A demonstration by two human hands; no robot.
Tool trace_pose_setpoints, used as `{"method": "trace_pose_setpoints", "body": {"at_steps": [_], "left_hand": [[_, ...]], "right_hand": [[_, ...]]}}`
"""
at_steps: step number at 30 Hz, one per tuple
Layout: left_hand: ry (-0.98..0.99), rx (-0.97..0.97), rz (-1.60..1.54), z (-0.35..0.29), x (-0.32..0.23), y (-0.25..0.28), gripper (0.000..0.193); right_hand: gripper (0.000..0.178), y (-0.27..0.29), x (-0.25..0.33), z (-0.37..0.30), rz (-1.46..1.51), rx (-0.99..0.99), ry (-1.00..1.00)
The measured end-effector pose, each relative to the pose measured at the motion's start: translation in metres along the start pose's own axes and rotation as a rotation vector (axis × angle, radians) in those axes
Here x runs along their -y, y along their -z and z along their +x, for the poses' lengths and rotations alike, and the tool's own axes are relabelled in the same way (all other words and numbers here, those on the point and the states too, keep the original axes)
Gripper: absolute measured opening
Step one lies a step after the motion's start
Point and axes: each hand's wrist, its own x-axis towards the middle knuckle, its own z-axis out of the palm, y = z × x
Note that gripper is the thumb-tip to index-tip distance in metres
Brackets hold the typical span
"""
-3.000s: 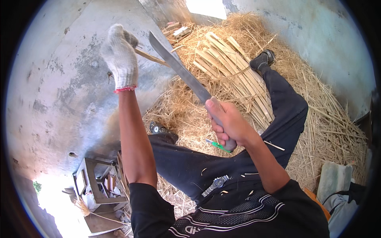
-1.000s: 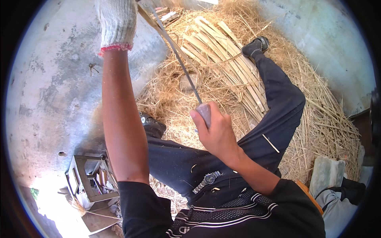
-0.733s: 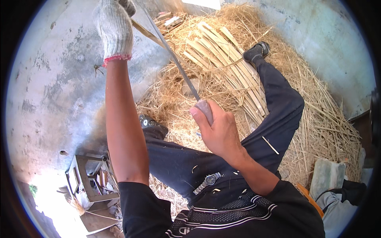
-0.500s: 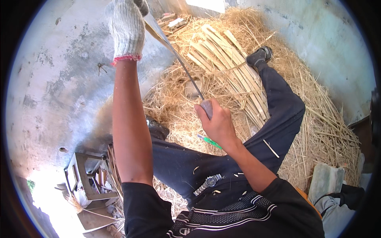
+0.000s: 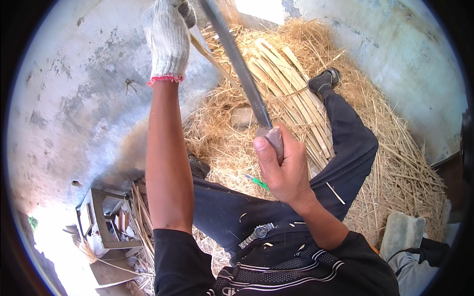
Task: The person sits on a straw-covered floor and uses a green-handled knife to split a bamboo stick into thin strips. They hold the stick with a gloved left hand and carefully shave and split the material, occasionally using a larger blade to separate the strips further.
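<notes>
My left hand (image 5: 168, 42), in a white knitted glove with a red cuff, is raised at the upper left. Its fingers are closed on a thin pale bamboo strip (image 5: 216, 63) that slants down toward the right; part of its grip is cut off by the frame's top edge. My bare right hand (image 5: 285, 165) is wrapped round the wooden handle of a long knife (image 5: 240, 61). The dark blade points up and left, passing in front of the strip's lower part. Beyond the knife, a bundle of split bamboo strips (image 5: 308, 106) lies on shavings.
Straw-like shavings (image 5: 405, 158) cover the floor around my outstretched legs. A green-handled cutter (image 5: 259, 183) lies between them, and a wristwatch (image 5: 260, 231) rests on my lap. A wooden frame (image 5: 101, 222) stands left, by the wall (image 5: 74, 113); a grey block (image 5: 402, 232) is at right.
My right hand has turned and come slightly nearer, and the knife blade has lifted away from the strip, its flat side now showing. My left hand has shifted a little right, keeping its hold.
</notes>
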Motion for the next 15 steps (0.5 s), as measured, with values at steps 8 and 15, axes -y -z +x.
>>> {"method": "trace_pose_setpoints", "body": {"at_steps": [8,15], "left_hand": [[-0.228,0.288,-0.008,-0.019,-0.016,-0.027,0.035],[0.064,0.023,0.002,-0.026,-0.024,-0.03,0.028]], "right_hand": [[0.039,-0.003,-0.062,0.011,-0.427,-0.04,-0.161],[0.045,0.041,-0.044,0.023,1.061,0.353,-0.862]]}}
